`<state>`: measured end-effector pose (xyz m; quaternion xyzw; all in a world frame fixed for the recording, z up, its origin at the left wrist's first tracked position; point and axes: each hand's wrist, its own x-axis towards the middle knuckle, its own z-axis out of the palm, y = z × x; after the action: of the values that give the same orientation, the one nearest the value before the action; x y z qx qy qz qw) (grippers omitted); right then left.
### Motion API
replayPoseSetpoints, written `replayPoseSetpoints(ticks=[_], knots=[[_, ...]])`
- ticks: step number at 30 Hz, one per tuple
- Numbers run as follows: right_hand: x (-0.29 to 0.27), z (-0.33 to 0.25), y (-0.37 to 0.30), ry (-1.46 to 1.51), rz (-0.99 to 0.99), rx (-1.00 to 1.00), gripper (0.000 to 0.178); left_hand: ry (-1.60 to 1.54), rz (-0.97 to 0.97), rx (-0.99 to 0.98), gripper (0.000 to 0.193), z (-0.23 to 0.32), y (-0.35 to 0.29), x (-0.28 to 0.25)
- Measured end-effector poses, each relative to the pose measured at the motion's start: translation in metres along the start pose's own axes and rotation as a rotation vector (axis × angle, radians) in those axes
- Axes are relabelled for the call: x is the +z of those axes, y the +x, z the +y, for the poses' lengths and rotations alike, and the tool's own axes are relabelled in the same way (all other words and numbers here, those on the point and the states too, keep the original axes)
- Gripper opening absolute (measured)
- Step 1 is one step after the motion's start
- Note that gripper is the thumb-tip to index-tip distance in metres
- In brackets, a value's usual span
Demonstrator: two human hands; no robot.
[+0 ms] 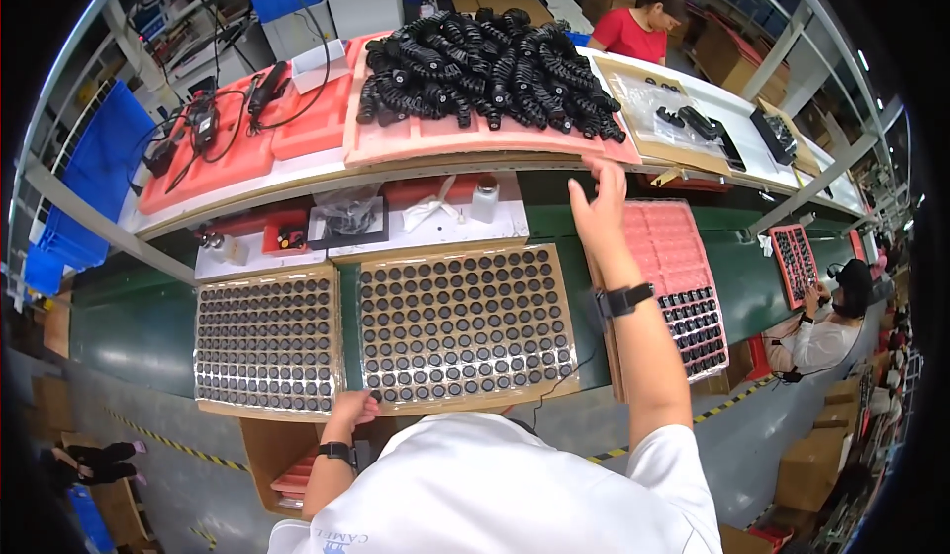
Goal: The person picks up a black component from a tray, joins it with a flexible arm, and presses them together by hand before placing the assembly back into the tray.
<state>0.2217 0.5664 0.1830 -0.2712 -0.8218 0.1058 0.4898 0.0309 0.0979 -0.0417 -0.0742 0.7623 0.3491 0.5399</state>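
Note:
My right hand [602, 216] is stretched forward to the front edge of the raised shelf, its fingers apart and nothing seen in them. Beyond it on the shelf lies a big heap of black coiled, ribbed pieces [485, 69] on a pink foam tray [435, 148]. Low at the near edge of the bench, my left hand [356, 408] has its fingers closed, with a small round black part [376, 396] at the fingertips. That hand is between two cardboard-backed trays, a left one [337, 346] and a middle one [584, 381], both filled with rows of round black parts.
A pink tray [661, 232] partly filled with black parts lies right of my arm. Pink foam with cables [203, 124], a clear bag [658, 109] and a white bottle [485, 200] stand about. Co-workers [816, 331] sit at right and behind the shelf.

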Motion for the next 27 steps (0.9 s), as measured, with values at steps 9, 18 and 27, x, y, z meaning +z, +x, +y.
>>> replayPoseSetpoints(ticks=[9,18,27], knots=[[0.001,0.048,0.126,-0.128,-0.092,0.002,0.038,-0.416,0.036,0.325,0.025,0.025,-0.044,-0.03],[0.054,0.046,0.187,-0.257,-0.378,0.024,0.041,-0.543,0.032,0.476,0.02,0.048,-0.081,-0.027],[0.082,0.034,0.202,-0.342,-0.39,0.152,0.047,-0.537,0.035,0.463,0.019,0.043,-0.086,-0.012]])
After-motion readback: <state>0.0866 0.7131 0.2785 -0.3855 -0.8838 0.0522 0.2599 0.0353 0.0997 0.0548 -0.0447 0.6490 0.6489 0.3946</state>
